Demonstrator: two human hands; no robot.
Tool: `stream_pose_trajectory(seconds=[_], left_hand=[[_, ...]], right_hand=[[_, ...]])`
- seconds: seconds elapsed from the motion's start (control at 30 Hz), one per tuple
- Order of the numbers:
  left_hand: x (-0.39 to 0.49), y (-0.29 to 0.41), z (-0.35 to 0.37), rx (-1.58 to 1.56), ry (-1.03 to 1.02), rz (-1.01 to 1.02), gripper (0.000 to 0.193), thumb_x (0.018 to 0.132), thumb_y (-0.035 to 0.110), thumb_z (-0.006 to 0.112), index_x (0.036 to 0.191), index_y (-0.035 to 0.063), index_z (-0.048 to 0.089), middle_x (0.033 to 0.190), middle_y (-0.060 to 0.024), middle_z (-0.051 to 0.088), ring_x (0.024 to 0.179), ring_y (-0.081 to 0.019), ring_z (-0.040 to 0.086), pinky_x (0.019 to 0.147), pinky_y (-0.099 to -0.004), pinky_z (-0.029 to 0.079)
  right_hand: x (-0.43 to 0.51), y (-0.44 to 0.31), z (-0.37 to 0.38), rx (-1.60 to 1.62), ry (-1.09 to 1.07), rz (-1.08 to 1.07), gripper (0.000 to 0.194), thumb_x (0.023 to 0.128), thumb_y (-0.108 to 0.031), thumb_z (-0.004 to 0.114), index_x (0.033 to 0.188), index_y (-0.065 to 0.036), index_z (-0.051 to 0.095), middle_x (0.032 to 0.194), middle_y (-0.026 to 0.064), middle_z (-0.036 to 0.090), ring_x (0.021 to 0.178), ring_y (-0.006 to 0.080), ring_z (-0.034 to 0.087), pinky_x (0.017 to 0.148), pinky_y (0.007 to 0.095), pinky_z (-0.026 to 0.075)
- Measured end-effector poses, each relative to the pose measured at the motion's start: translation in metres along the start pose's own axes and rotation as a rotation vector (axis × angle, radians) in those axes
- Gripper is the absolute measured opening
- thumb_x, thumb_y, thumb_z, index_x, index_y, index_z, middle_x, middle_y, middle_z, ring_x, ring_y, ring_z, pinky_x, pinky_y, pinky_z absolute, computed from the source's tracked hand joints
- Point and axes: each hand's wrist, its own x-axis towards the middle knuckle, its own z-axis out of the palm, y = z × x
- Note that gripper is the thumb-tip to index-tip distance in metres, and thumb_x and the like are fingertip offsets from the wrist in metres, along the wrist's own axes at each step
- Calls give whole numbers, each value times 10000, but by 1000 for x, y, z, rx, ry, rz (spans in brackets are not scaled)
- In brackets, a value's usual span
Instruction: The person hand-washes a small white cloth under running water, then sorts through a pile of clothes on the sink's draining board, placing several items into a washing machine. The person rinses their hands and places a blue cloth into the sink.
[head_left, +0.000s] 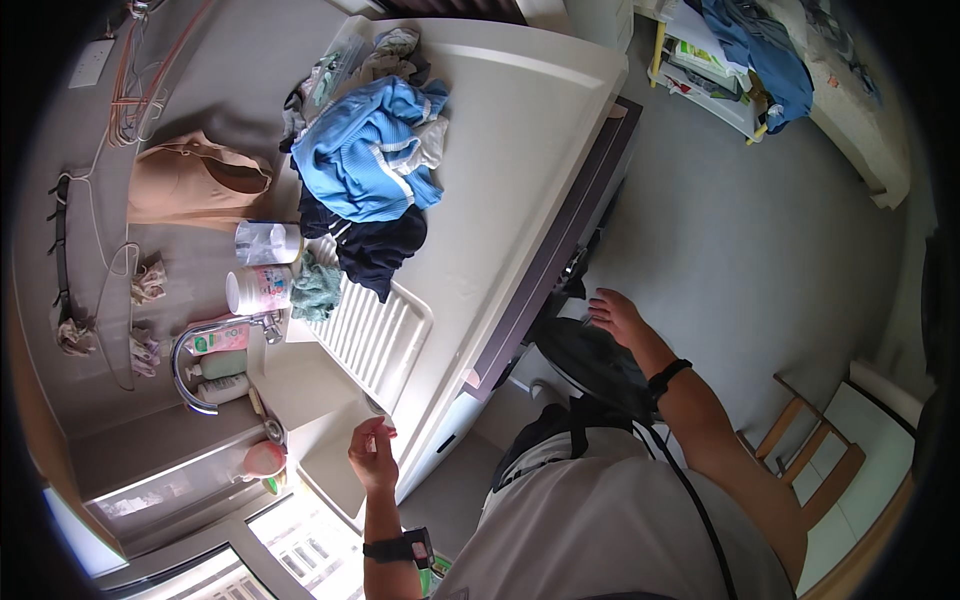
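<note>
My left hand (373, 454) hovers by the front edge of the white laundry sink (330, 457), its fingers loosely curled and nothing visible in them. Right of the cabinet, my right hand (616, 316) hangs with fingers apart, above a blurred dark rounded object (592, 356). A ribbed washboard (375, 337) is moulded into the white counter (487, 150) beside the sink. On the counter lies a heap with a blue garment with white trim (360, 150) on top and a navy garment (382, 251) beneath. A green cloth (315, 289) rests near the washboard.
A chrome faucet (180, 364) arches beside several bottles, including a green pump bottle (223, 365). A white tub (259, 290) and a clear container (268, 242) stand at the wall. Hangers (131, 112) hang above. A wooden chair (810, 457) stands right; a loaded shelf rack (709, 82) stands farther off.
</note>
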Motion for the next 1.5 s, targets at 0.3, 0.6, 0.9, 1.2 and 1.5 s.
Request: stream_pose_trajectory(seconds=[0.3, 0.6, 0.9, 1.2, 1.5], left_hand=[[4, -47, 14, -186, -31, -73, 144, 1021, 37, 583, 1120, -34, 660, 886, -86, 699, 819, -145, 688, 771, -295, 594], [32, -31, 32, -109, -109, 11, 139, 1018, 32, 596, 1133, -14, 660, 924, -86, 693, 835, -154, 676, 766, -302, 592], [37, -3, 62, -112, -141, 290, 159, 974, -19, 547, 1107, -1, 633, 982, -112, 628, 821, -163, 629, 708, -278, 578], [31, -58, -3, 538, 397, 247, 305, 1046, 248, 601, 1021, -51, 652, 881, -131, 666, 765, -233, 619, 737, -383, 541], [-19, -114, -115, 933, 562, -67, 279, 959, 201, 711, 1098, -36, 663, 950, -114, 685, 841, -271, 640, 766, -434, 585]], right_hand=[[-61, -26, -74, -289, 209, -112, 443, 1040, -371, 536, 1390, -100, 535, 1274, 159, 662, 1153, 300, 656, 998, 460, 511], [-54, -69, -62, -382, 139, -136, 421, 1057, -366, 530, 1389, -108, 544, 1266, 154, 665, 1112, 284, 673, 953, 436, 537], [-3, -136, -148, -868, 159, -63, 466, 979, -403, 647, 1333, -101, 614, 1175, 112, 692, 1003, 226, 669, 873, 408, 549], [202, -109, -144, -1382, 149, -210, 883, 853, -560, 766, 1507, -63, 443, 1317, 241, 640, 1234, 417, 609, 1029, 483, 497], [307, 0, -28, -1698, 5, -372, 738, 821, -475, 809, 1399, -101, 542, 1320, 247, 543, 1144, 439, 628, 849, 506, 570]])
